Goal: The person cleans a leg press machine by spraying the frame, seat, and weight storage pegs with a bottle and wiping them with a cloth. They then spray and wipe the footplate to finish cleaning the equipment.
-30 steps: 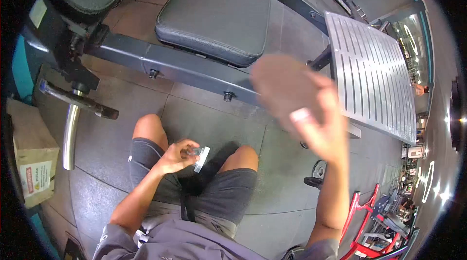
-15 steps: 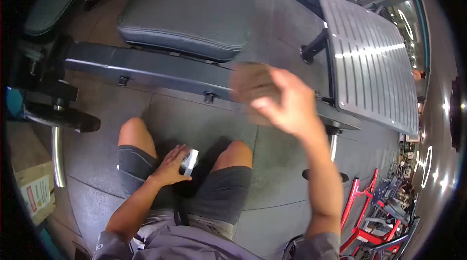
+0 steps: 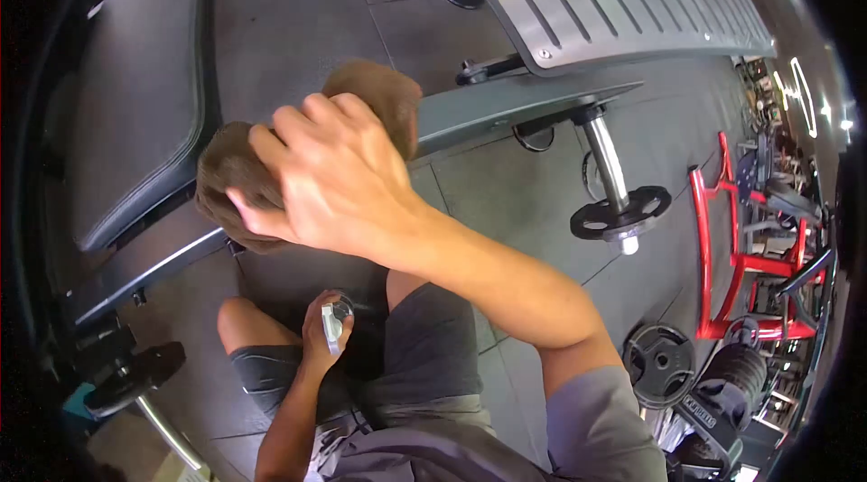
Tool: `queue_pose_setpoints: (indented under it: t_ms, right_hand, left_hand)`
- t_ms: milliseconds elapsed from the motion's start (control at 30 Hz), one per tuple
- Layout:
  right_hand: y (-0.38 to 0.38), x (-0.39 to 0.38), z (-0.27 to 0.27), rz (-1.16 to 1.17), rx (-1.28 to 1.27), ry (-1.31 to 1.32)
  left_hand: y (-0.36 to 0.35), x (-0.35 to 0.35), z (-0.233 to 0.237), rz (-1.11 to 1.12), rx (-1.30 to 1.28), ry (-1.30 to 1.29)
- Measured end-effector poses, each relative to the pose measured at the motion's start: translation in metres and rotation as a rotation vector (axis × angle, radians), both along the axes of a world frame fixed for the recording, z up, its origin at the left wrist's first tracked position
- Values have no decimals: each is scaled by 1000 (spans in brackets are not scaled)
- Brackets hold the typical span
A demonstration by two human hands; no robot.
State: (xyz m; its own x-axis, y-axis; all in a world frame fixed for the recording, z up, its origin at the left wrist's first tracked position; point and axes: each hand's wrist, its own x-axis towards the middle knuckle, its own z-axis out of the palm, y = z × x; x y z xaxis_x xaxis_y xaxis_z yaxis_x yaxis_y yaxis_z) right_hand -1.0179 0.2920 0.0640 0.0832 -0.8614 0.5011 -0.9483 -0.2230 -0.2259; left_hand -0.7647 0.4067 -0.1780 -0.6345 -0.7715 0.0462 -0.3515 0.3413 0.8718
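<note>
A folded brown cloth (image 3: 237,177) is bunched in my right hand (image 3: 339,180), whose fingers curl over its middle, so part of it is hidden. The cloth overlaps the dark metal beam (image 3: 506,112) of the machine in view; whether it touches cannot be told. Lower down, between my knees, my left hand (image 3: 316,333) is closed around what looks like a spray bottle (image 3: 332,327) with a white head, seen from above. Close to the cloth on the left is a black padded seat (image 3: 135,94).
A ribbed metal footplate (image 3: 596,4) rises at the upper right. Below the beam, a steel peg (image 3: 607,157) carries a black weight plate (image 3: 591,220). Red machine frames (image 3: 709,247) and a rack of plates (image 3: 659,363) stand on the right. Another peg (image 3: 172,432) is at lower left.
My right hand has moved left with the cloth, nearer the camera. The view has shifted and turned, so the seat now lies further left. My left hand keeps its hold.
</note>
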Motion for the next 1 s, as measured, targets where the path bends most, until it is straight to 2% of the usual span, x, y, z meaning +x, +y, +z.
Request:
queue_pose_setpoints:
  t_ms: [67, 100, 200, 267, 367, 400, 433, 467, 533, 567, 600, 633, 700, 733, 767, 800, 867, 900, 967, 1000]
  right_hand:
    - [9, -20, -21, -48, -411, 62]
    - [20, -35, -26, -68, -334, 46]
    - [45, -68, -53, -178, -485, 77]
    - [63, -67, -77, -278, -471, 230]
    - [83, -121, -105, -283, -542, 186]
    - [88, -140, -107, -347, -607, 44]
    - [93, -160, -113, -449, -656, 13]
    - [88, -180, -120, -395, -781, -13]
    - [71, -156, -116, -558, -874, -463]
    - [63, -129, -97, -612, -845, -482]
    - [51, -102, -98, -603, -865, -544]
    - [45, -69, -102, -456, -911, -704]
    - [60, -2, -121, -514, -385, -514]
    - [56, 0, -120, -495, -484, -519]
    - [52, -11, -124, -543, -576, -625]
    - [47, -25, -129, -588, -661, -738]
    - [50, -89, -103, -605, -843, -860]
    - [61, -124, -82, -670, -791, -948]
    - [77, -202, -58, -933, -740, -1250]
    - [84, -246, -77, -908, -794, -1249]
  left_hand:
    - [-2, -2, 2, 7, 46, -40]
    - [-3, -4, 4, 9, 57, -57]
    - [-1, -1, 5, 55, 105, -54]
    - [1, 0, 1, 58, 115, -42]
    - [2, 0, 1, 46, 70, -67]
    - [2, -1, 2, 43, 111, -55]
    - [2, 2, -3, 34, 74, -62]
    - [3, 4, -7, 25, 40, -69]
    - [5, 1, -3, 52, 70, -98]
    - [7, 1, -5, 58, 95, -95]
    - [7, 2, -5, 60, 116, -91]
    - [9, 2, -4, 72, 140, -134]
    - [11, 5, -10, 98, 188, -155]
    - [13, 3, -3, 136, 252, -155]
    - [13, 15, -20, 100, 165, -168]
    - [19, 4, 7, 151, 303, -172]
    - [30, 28, -3, 125, 126, -276]
    - [35, 34, 10, 120, 82, -322]
    - [52, 59, 45, 98, 475, -408]
    - [61, 72, 71, 94, 673, -441]
